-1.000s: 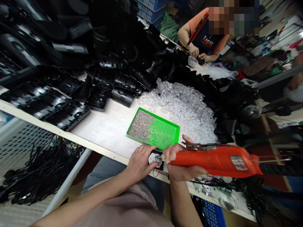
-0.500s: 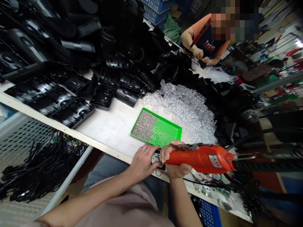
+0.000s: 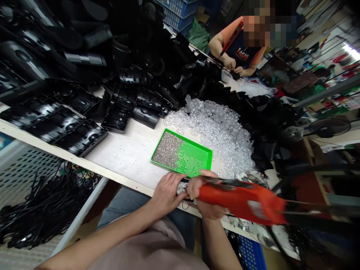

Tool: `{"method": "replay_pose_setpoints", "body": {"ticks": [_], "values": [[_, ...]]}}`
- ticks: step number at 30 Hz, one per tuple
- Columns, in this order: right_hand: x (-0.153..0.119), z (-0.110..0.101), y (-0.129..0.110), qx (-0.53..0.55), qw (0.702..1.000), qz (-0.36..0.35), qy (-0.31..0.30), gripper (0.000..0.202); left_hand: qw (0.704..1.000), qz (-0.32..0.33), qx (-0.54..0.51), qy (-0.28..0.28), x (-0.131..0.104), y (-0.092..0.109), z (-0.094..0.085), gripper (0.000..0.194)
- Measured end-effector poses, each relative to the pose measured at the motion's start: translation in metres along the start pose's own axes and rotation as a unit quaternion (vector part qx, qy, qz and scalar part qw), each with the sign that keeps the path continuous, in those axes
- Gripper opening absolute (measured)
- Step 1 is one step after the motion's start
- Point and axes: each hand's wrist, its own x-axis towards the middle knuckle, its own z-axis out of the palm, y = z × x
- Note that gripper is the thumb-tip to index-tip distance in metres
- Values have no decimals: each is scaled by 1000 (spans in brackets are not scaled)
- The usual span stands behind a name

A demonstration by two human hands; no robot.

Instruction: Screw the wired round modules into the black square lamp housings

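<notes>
My right hand (image 3: 206, 198) is wrapped round an orange-red electric screwdriver (image 3: 239, 200), which lies nearly level with its tip pointing left; its rear end is blurred. My left hand (image 3: 168, 191) is closed at the bench edge, thumb and fingers on a small whitish-metal and black part (image 3: 181, 188). The screwdriver's tip meets this part, most of which my fingers hide. Thin wires (image 3: 185, 204) hang just below it. Right behind both hands, a green perforated tray (image 3: 209, 161) holds many small silver screws (image 3: 167, 150), heaped at its left end.
A pile of clear plastic pieces (image 3: 225, 131) spreads behind the tray. Black plastic housings (image 3: 78, 131) cover the left and back of the bench (image 3: 123, 153). Black cables (image 3: 42, 202) fill a white crate at lower left. Across the bench, a person (image 3: 236, 56) works with both hands.
The screwdriver's rear end has swung down, towards me, while its tip stays at the part. The whole view has shifted slightly; my left hand keeps its hold.
</notes>
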Motion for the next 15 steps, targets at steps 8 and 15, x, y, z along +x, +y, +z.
{"method": "replay_pose_setpoints", "body": {"ticks": [8,15], "values": [[36,-55,-10,-23,983,-116,139,65,1000,-1,6,15,2,-1,-1,45],[35,-66,38,-29,993,-50,103,67,1000,4,6,25,4,-1,-1,44]]}}
